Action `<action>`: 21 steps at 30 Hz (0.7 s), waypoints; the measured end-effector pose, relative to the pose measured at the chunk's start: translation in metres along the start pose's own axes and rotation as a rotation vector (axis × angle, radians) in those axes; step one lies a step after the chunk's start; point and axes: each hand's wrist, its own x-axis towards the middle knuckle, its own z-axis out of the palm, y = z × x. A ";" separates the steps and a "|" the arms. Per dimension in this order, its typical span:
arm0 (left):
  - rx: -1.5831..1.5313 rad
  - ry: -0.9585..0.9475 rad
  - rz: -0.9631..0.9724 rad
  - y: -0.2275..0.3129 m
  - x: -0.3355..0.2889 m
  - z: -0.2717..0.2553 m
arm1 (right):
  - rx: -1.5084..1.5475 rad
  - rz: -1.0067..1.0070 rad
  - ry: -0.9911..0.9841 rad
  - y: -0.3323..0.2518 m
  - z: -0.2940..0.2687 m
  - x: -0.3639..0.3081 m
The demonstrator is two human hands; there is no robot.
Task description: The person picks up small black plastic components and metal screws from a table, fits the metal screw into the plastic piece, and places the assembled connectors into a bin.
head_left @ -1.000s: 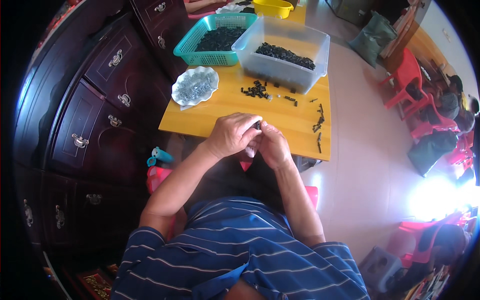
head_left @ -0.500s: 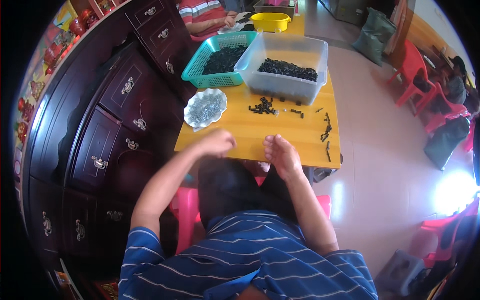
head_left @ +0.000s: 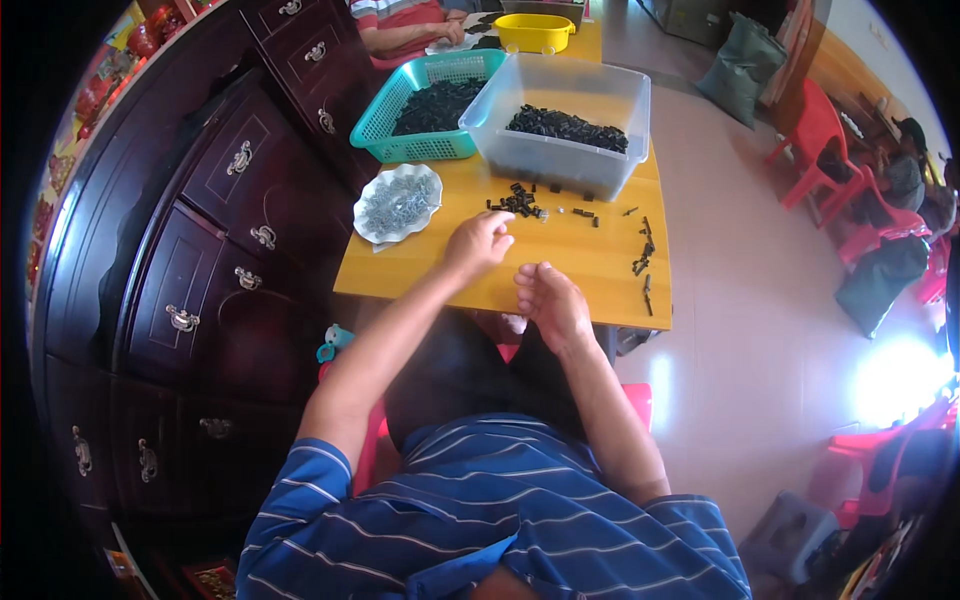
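Observation:
My left hand reaches over the table, its fingertips just short of a loose pile of small black cylindrical pieces. Thumb and forefinger are apart, and nothing shows between them. Closer to the table's front edge, my right hand is turned partly palm up with its fingers curled in; whatever they hold is hidden. A white scalloped dish full of thin silvery metal pieces lies left of the pile. Along the right edge runs a line of dark slender parts.
A green basket and a clear plastic bin, both with many black pieces, stand at the back of the wooden table. Beyond them are a yellow tub and another person's hands. Dark drawers flank the left.
My left hand has moved right and away from me, toward the black pieces. The right hand has stayed nearly where it was, fingers still curled. The view has shifted slightly.

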 end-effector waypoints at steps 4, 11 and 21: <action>0.058 0.110 0.105 0.028 0.004 0.021 | 0.013 -0.019 0.017 -0.001 -0.001 -0.001; 0.100 0.077 -0.020 0.033 0.020 0.034 | 0.080 -0.081 0.066 -0.004 -0.005 0.001; 0.172 0.061 -0.191 0.038 0.040 0.048 | 0.100 -0.069 0.086 -0.005 -0.005 0.002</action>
